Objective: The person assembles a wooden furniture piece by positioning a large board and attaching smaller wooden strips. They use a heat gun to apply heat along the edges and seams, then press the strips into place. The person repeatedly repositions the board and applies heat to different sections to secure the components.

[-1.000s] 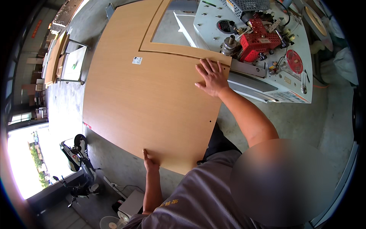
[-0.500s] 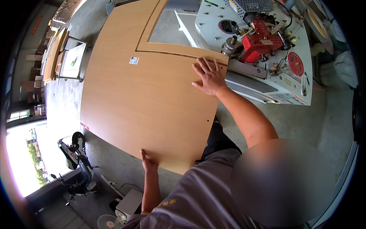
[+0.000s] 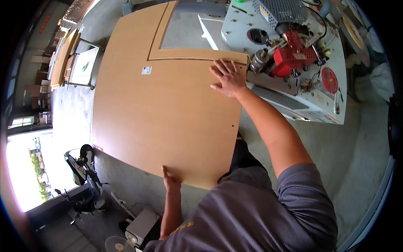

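Right hand (image 3: 228, 77) flat, fingers spread on wood panel (image 3: 168, 113), left hand (image 3: 170, 181) gripping near edge; advisable: even pressure, edge flush against white machine (image 3: 294, 63).

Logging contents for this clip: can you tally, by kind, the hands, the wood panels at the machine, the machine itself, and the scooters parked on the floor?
Hands: 2, left hand on the near edge, right hand flat on the big wood panel
Wood panels: 2, the big one and an L-shaped wood piece beyond it
Machine: 1, white with a red motor unit
Scooters: 1
Total: 6
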`<state>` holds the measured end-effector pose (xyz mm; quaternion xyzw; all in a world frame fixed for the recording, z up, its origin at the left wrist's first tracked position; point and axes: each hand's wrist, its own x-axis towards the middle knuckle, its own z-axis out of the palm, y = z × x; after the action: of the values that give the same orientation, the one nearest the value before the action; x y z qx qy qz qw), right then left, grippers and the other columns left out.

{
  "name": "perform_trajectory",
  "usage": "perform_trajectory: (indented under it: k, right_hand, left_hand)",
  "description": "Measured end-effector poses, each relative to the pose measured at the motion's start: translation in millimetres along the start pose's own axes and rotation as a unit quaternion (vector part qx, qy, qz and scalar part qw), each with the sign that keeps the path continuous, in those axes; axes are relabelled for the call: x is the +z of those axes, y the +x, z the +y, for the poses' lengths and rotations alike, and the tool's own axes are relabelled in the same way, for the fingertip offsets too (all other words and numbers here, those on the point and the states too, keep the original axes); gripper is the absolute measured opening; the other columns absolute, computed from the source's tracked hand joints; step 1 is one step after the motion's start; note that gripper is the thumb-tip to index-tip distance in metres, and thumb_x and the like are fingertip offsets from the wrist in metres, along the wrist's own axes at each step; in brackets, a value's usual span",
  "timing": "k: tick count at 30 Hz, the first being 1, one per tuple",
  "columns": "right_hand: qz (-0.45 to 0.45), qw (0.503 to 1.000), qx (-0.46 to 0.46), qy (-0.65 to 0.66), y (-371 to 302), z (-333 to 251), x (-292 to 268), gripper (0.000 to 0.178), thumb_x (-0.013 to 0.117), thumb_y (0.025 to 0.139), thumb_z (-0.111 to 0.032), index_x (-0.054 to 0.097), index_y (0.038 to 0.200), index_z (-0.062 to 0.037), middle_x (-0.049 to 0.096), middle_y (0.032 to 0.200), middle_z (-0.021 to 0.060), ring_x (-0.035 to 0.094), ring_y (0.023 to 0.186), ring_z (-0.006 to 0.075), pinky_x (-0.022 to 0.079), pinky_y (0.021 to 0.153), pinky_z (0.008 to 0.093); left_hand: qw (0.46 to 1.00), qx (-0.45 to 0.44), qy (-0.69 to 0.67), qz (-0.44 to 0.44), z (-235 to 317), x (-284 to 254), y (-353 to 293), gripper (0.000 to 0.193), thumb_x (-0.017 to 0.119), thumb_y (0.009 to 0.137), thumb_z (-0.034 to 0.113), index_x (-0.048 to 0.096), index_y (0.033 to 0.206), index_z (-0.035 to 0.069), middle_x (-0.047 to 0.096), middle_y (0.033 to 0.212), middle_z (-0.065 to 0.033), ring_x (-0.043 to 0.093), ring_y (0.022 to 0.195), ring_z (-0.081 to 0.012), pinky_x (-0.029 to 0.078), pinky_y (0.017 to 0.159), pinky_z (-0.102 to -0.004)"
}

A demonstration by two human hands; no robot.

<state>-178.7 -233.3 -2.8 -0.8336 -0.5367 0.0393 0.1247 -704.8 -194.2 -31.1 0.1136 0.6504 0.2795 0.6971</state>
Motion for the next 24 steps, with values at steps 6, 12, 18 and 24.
perform_trajectory:
  k: [6,12,18,24]
  right_hand:
    - [0.006,1.000,-0.021,-0.001,28.4,-22.9,4.7,0.071,0.054,0.093,-0.054,0.036,0.152,-0.0184,0.022,0.163,0.0102,0.016,0.152,0.0279,0.007,0.122,0.0561]
    - [0.080,0.996,0.014,0.023,101.8,-43.1,11.1,0.075,0.063,0.091,-0.045,0.037,0.149,-0.0059,0.035,0.155,0.0193,0.028,0.147,0.0361,0.020,0.119,0.0570]
    - [-0.156,0.973,0.134,0.108,179.4,-73.5,4.3,0.080,0.067,0.085,-0.056,0.044,0.142,-0.0045,0.058,0.135,0.0176,0.057,0.123,0.0367,0.045,0.102,0.0484]
    - [-0.252,0.937,0.152,0.187,197.0,-71.1,27.9,0.082,0.085,0.071,-0.050,0.054,0.127,0.0015,0.065,0.124,0.0212,0.064,0.114,0.0324,0.050,0.095,0.0421]
  left_hand:
    - [0.999,0.010,-0.033,-0.004,11.3,-2.3,11.3,0.062,0.060,0.095,0.055,0.052,0.140,0.013,0.056,0.139,-0.0062,0.053,0.126,-0.0277,0.046,0.105,-0.0484]
    - [0.990,0.097,0.065,0.078,40.6,-20.4,33.3,0.063,0.056,0.097,0.055,0.055,0.134,0.004,0.064,0.125,-0.0082,0.064,0.110,-0.0268,0.056,0.089,-0.0415]
    - [0.995,0.092,-0.033,-0.026,78.7,-53.8,50.9,0.076,0.042,0.096,0.068,0.049,0.143,0.009,0.060,0.135,-0.0069,0.055,0.124,-0.0236,0.049,0.100,-0.0399]
    - [0.977,0.174,-0.038,-0.116,200.5,-102.3,126.9,0.073,0.046,0.097,0.065,0.053,0.138,0.006,0.064,0.127,-0.0071,0.060,0.113,-0.0207,0.051,0.091,-0.0346]
